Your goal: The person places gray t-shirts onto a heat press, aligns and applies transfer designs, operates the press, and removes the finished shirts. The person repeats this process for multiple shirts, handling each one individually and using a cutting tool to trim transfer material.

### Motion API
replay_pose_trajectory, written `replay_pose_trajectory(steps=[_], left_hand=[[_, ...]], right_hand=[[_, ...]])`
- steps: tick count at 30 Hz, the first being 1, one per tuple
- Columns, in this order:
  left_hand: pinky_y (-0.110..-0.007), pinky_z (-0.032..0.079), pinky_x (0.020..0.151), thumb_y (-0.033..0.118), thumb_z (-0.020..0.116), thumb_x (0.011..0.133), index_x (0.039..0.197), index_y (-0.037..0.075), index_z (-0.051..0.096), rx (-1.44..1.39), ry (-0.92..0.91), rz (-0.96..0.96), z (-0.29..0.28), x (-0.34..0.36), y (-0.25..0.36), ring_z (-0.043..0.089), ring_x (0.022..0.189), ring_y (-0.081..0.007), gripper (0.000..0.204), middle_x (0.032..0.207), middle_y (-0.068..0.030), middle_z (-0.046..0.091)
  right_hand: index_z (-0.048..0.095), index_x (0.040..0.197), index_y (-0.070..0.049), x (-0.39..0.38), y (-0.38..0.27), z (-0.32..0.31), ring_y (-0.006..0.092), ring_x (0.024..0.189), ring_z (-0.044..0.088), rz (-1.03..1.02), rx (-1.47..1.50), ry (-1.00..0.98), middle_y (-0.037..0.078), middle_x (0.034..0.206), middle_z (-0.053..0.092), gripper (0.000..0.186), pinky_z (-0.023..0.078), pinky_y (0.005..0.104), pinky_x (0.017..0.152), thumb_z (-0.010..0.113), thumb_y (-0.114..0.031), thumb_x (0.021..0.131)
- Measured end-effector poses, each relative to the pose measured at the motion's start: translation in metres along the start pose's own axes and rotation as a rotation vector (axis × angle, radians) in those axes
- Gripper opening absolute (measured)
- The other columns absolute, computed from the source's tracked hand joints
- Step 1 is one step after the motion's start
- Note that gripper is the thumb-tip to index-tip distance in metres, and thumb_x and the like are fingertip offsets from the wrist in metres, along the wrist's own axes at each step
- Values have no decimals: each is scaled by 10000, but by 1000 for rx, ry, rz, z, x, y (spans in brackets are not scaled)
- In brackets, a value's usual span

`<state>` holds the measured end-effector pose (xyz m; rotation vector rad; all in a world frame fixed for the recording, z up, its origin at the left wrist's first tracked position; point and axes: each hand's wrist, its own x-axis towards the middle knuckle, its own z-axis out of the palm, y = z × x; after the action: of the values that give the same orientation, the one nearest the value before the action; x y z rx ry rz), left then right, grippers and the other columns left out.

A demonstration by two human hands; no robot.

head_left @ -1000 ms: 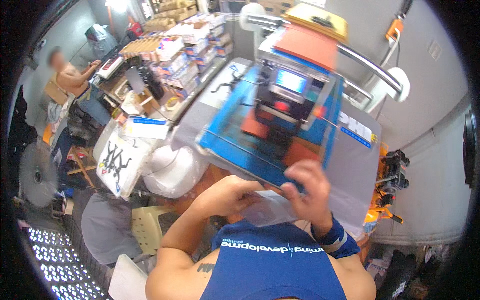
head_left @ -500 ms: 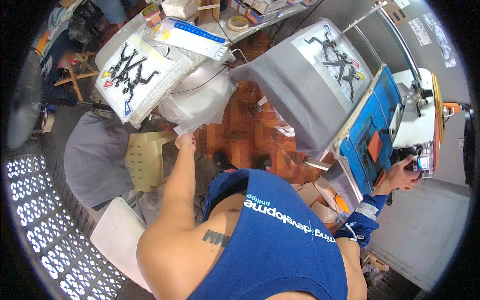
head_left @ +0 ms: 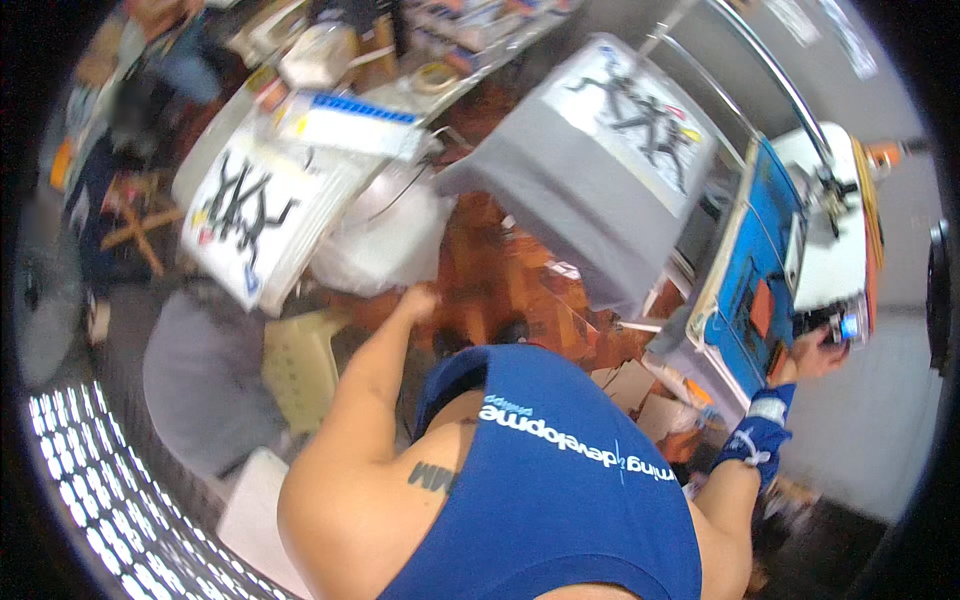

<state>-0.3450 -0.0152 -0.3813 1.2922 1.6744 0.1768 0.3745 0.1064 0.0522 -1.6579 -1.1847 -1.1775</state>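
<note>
Blue bed [head_left: 757, 240] on the right, white carriage [head_left: 825, 270] just beside it, likely heavy and stiff; black control box [head_left: 822, 320] at carriage's near end. Right hand [head_left: 815, 356] at box, left hand [head_left: 420, 302] well apart, can't tell either grip. Take box by housing; lit screen [head_left: 851, 328] probably fragile.

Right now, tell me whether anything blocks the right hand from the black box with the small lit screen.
Nothing visible does: the right hand overlaps the lower edge of the black box with the small lit screen, though blur hides whether they touch. The flat blue board lies to their left, not between them.
</note>
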Motion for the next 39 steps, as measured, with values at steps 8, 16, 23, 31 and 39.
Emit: replay_pose_trajectory(steps=[8, 16, 23, 31, 39], left_hand=[[-455, 557, 735, 321, 596, 920, 926, 17, 754, -3, -201, 99, 87, -15, -18, 711, 837, -330, 342, 926, -174, 747], [-392, 544, 694, 350, 536, 995, 1251, 101, 579, -767, -96, -411, -82, 38, -10, 684, 841, -238, 360, 1045, -88, 692], [-441, 484, 939, 569, 439, 1015, 1389, 82, 481, -1018, 213, -178, -227, 94, 77, 594, 1149, -286, 616, 1359, -131, 567], [-329, 483, 722, 617, 487, 990, 1197, 62, 655, -602, 20, -130, -274, 117, 143, 630, 798, -180, 616, 1024, -103, 725], [-337, 528, 863, 248, 656, 981, 1143, -51, 662, -505, 239, 26, -322, 33, 159, 675, 946, -181, 340, 1035, -94, 716]], right_hand=[[466, 1436, -17, 1, 15, -9, 402, 1368, 416, 244, 125, -103, 219, 1491, 407, 685, 359, 464, 1124, 689, -412, 922], [478, 1453, -56, -3, -11, -10, 365, 1413, 383, 320, 86, -12, 187, 1532, 380, 659, 324, 453, 1152, 616, -478, 966], [505, 1426, -61, -4, -15, -8, 360, 1394, 412, 292, 98, -8, 172, 1497, 436, 547, 336, 446, 1144, 644, -339, 976], [641, 1125, -11, -69, -179, -55, 305, 1085, 598, 289, 360, -191, 146, 1113, 651, 231, 478, 440, 950, 626, -63, 901], [671, 1174, 81, -255, -267, -47, 213, 986, 682, 1095, 683, -1339, 138, 1105, 732, 453, 508, 355, 901, 709, -304, 938]])
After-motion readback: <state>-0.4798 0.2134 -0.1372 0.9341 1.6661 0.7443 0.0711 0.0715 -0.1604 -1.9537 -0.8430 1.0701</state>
